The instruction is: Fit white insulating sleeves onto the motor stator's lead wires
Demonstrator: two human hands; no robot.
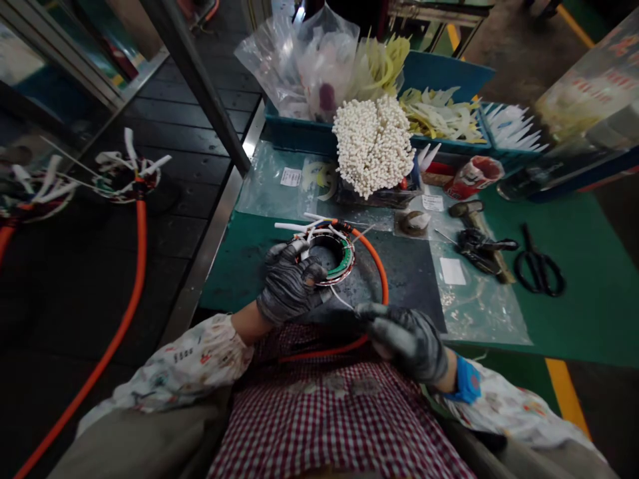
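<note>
Grey-gloved, our left hand [289,283] grips the wound coil ring [327,256] near the worktop's [589,313] front edge, while our right hand [404,342] closes on a thin white wire [342,299]. Several white leads [289,227] already stand out from the ring; a dense white bundle [373,146] remains toward the far edge.

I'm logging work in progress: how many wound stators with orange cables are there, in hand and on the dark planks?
In the left hand: 1 wound stator
On the dark planks: 2 wound stators
Total: 3
</note>
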